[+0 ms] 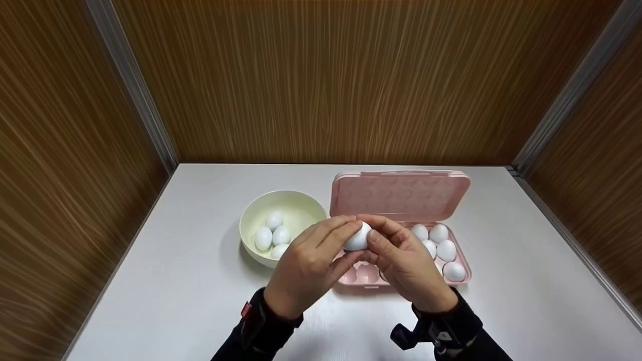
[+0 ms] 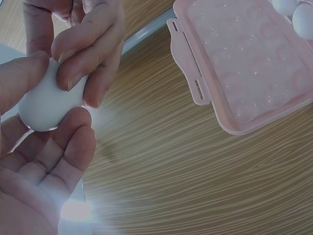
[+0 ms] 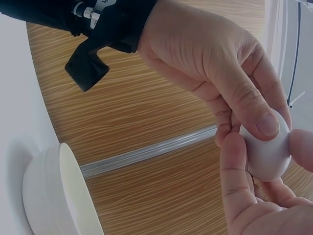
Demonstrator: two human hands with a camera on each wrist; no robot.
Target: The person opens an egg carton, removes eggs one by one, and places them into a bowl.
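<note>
While both hands pinch one white egg just above the pink egg tray's near-left cups, left hand and right hand fingers are curled onto it. Best to keep the squeeze light and lower it straight into an empty cup, I'd say. The cream bowl of eggs sits just left of the tray on the counter.

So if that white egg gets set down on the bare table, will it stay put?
Probably not: the egg is smooth and rounded, so it would likely roll on the flat table. Its glossy shell looks slippery; both hands pinch it with fingertips. The pink carton should cradle it.
</note>
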